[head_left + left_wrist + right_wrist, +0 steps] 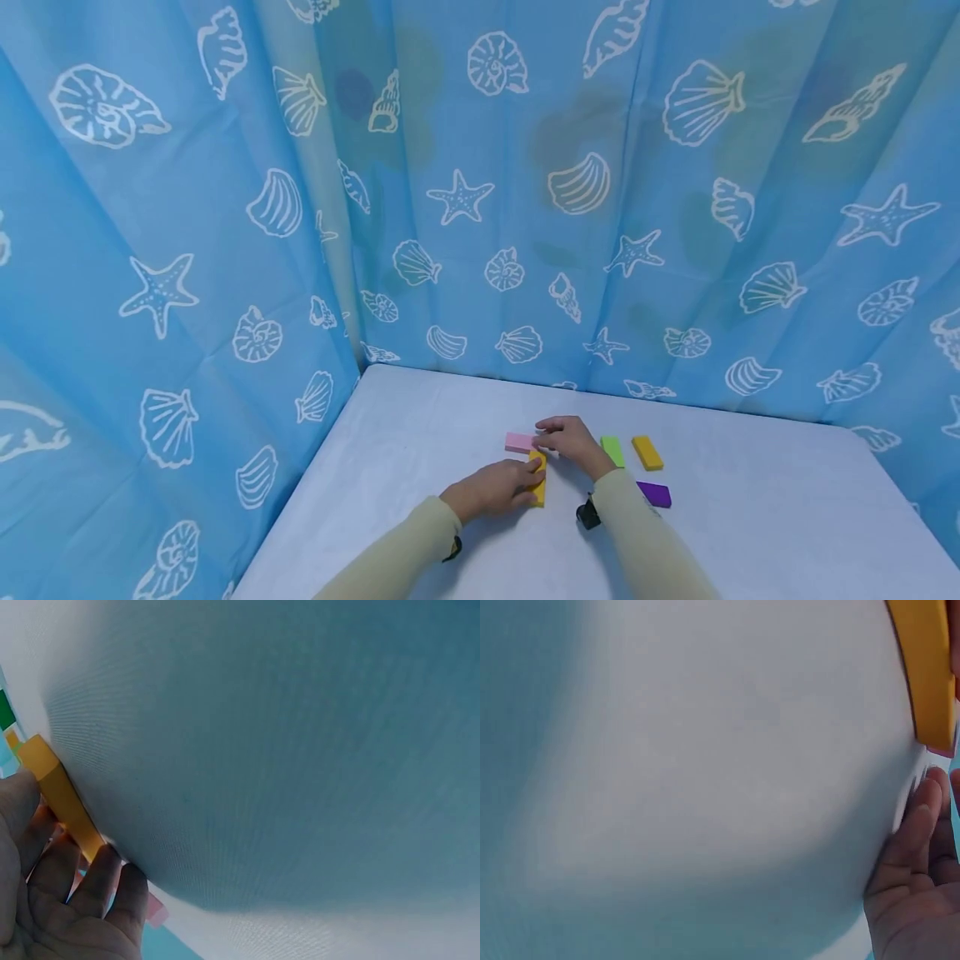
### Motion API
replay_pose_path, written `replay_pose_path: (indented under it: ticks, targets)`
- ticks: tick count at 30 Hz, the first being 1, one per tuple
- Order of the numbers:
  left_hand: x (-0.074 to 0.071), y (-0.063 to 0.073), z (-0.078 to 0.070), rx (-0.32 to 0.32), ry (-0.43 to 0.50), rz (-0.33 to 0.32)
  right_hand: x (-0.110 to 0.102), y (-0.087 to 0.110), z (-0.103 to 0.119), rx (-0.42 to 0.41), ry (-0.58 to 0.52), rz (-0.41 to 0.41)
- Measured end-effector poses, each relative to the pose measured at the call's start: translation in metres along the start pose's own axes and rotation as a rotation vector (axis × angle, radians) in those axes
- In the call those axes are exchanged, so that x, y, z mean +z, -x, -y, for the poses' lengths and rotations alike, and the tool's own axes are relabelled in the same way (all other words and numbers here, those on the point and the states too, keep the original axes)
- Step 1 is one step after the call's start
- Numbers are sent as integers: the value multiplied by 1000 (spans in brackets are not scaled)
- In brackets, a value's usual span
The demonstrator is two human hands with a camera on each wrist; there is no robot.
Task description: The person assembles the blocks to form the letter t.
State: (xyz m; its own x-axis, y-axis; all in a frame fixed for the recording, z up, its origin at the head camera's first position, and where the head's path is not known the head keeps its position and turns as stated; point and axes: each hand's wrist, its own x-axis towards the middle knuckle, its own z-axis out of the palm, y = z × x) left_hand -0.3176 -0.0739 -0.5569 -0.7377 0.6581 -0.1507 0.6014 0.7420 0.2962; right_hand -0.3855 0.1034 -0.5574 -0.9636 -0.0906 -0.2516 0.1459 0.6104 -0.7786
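A long yellow block (538, 492) lies on the white table, and my left hand (491, 487) grips it from the left side. In the left wrist view, thumb and fingers stand around that yellow block (67, 806). Past its far end lies a pink block (517, 442), partly hidden. My right hand (570, 442) is just beside the right end of the pink block, near the far end of the yellow one. Its fingers (922, 814) are gently bent in the right wrist view; whether they touch either block I cannot tell.
Right of my right hand lie a light green block (612, 451), a second yellow block (647, 452) and a purple block (656, 495), the last partly behind the right sleeve. A blue shell-print curtain (465, 250) hangs along the table's (750, 517) back and left edges.
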Motion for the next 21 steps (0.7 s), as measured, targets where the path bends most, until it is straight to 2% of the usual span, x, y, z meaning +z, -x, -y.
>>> replay_pose_path:
  ticks: [6,14,21]
  targets:
    - [2,2,1,-11,9,11,-8,0,3,-25,21,46]
    - [11,9,-5,6,24,23,-28,5,-14,-19,67,33]
    - [7,8,-5,6,16,8,-43,6,-18,-25,74,26]
